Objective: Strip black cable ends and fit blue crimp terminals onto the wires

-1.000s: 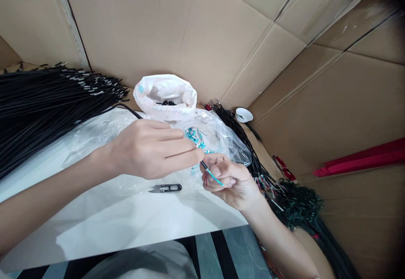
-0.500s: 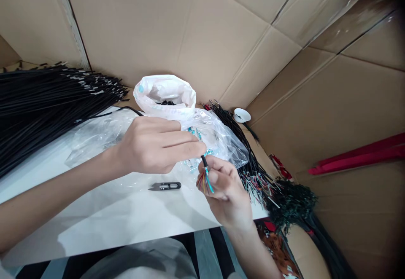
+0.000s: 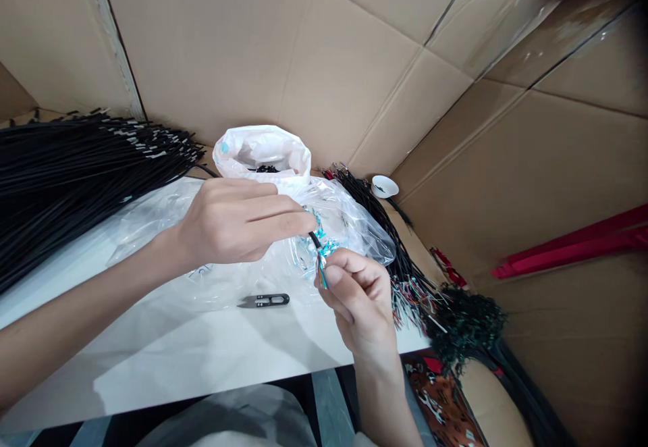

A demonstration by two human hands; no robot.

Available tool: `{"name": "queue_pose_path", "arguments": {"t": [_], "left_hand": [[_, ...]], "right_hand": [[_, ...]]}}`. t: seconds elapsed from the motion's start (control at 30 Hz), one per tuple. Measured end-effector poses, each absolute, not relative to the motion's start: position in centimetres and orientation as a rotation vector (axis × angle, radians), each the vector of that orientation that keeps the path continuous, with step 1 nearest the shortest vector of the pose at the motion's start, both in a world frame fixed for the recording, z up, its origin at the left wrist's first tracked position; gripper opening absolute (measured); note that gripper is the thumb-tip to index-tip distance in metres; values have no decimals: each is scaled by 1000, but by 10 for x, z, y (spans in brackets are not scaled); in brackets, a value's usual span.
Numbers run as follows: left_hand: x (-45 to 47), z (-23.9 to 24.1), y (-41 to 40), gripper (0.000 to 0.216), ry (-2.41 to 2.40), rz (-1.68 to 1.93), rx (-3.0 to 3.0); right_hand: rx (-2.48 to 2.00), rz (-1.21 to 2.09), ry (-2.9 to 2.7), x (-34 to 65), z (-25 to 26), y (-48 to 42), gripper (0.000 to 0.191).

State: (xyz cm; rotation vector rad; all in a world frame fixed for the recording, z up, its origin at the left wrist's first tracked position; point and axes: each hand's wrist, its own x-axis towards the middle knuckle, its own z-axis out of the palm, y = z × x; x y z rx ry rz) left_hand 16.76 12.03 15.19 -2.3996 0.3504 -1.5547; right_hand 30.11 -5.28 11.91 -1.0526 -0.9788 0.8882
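Observation:
My left hand (image 3: 237, 221) is closed around a black cable (image 3: 314, 239), whose stripped end sticks out past the fingertips. Thin coloured wires (image 3: 320, 271) fan from that end. With thumb and index finger, my right hand (image 3: 362, 292) pinches at these wires, just below the cable's jacket. Thread snips (image 3: 264, 300) lie on the white table (image 3: 212, 352) below my hands. Behind the cable, a clear plastic bag (image 3: 354, 221) carries blue and silvery scraps (image 3: 329, 244).
Many black cables (image 3: 75, 177) are heaped at the left. A white bag (image 3: 262, 153) with small black pieces stands at the back. Stripped cables (image 3: 405, 265) lie along the right, near a small white bowl (image 3: 385, 186). Cardboard walls (image 3: 227, 42) enclose the table.
Both hands have shifted slightly left and up with the cable. My right thumb and finger now pinch the wires, which were spread more loosely before; the right hand's fingers have drawn closer together.

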Motion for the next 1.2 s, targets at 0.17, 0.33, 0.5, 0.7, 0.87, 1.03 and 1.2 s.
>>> {"name": "queue_pose_path", "arguments": {"t": [0.17, 0.33, 0.5, 0.7, 0.87, 1.03, 1.2], "left_hand": [[165, 153, 123, 17, 360, -1503, -2467], [165, 154, 122, 16, 401, -1484, -2515], [167, 154, 120, 21, 392, -1481, -2617], [167, 156, 123, 15, 459, -1478, -2702], [168, 156, 125, 12, 466, -1464, -2646], [167, 154, 127, 14, 411, -1454, -2581], [166, 153, 128, 15, 396, -1466, -2554]], "right_hand": [[-1159, 848, -1023, 303, 127, -52, 17], [-1155, 807, -980, 304, 123, -52, 13], [-947, 987, -906, 304, 120, -45, 13], [-876, 1073, -734, 293, 115, -36, 25], [-882, 1008, -696, 289, 115, -36, 20], [-942, 1067, -689, 288, 120, -41, 11], [-941, 1036, -666, 288, 121, -44, 10]]}}
